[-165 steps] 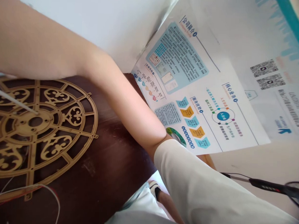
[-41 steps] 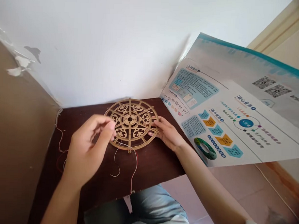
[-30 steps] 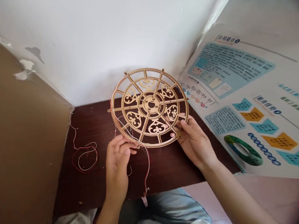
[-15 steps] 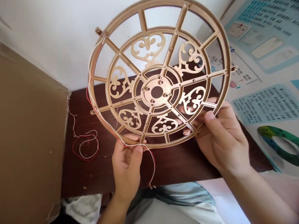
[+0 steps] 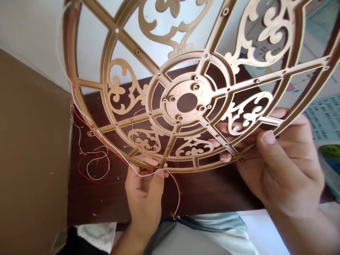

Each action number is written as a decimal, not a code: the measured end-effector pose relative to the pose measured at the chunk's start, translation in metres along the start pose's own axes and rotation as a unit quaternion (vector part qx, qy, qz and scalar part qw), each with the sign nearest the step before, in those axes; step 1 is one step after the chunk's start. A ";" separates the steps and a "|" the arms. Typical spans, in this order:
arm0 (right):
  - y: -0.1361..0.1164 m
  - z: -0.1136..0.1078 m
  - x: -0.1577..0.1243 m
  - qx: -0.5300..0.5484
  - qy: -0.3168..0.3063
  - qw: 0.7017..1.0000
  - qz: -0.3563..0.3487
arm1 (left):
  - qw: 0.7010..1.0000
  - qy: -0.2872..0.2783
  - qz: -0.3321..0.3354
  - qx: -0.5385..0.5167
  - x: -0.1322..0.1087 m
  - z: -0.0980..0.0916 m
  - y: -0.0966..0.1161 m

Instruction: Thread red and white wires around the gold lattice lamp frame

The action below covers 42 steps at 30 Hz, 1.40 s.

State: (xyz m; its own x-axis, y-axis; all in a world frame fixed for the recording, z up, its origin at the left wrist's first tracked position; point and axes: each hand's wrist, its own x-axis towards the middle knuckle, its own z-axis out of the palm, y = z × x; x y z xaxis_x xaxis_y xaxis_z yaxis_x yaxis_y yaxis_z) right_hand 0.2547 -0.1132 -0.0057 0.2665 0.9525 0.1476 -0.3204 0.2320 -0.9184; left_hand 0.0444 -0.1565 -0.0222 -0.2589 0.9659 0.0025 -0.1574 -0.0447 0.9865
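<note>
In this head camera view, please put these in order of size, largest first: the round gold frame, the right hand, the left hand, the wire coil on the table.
1. Round gold frame
2. Right hand and left hand: the right looks bigger but is nearer the camera, so this is unsure.
3. Wire coil

Left hand (image 5: 143, 201), right hand (image 5: 287, 172), both gripping

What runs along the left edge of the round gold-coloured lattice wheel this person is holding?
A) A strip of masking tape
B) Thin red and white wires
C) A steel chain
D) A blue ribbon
B: thin red and white wires follow the left rim of the round gold-coloured lattice wheel down to the left hand.
</note>
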 end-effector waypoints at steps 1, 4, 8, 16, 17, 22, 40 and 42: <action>0.000 0.000 0.000 0.000 0.000 1.000 0.003 | 1.000 0.000 -0.005 0.007 -0.001 0.000 0.001; -0.001 0.000 -0.001 0.002 -0.004 1.000 0.004 | 1.000 0.006 -0.013 0.020 -0.003 0.001 0.003; 0.001 0.000 -0.001 0.007 -0.011 1.000 -0.011 | 1.000 0.000 -0.013 -0.001 -0.004 0.000 0.004; 0.000 0.007 -0.002 0.022 -0.026 0.999 -0.010 | 1.000 -0.021 -0.003 -0.020 -0.003 -0.005 0.003; -0.001 0.007 -0.002 0.020 -0.027 0.999 -0.005 | 1.000 -0.016 -0.002 -0.018 -0.003 -0.004 0.003; -0.003 0.008 -0.002 0.021 -0.001 1.000 0.016 | 1.000 -0.005 0.006 -0.001 -0.002 -0.002 0.003; 0.000 0.008 -0.006 -0.002 0.022 0.999 0.025 | 1.000 -0.005 -0.023 -0.015 -0.001 -0.001 0.005; 0.000 0.009 -0.007 -0.013 0.026 0.999 0.023 | 1.000 -0.002 -0.025 -0.008 -0.002 -0.001 0.005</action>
State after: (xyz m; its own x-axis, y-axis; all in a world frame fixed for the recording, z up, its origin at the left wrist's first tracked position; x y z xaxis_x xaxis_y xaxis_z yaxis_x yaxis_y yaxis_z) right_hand 0.2443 -0.1181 -0.0037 0.2992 0.9503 0.0861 -0.3103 0.1822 -0.9330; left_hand 0.0431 -0.1588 -0.0178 -0.2474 0.9678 -0.0458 -0.1858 -0.0009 0.9826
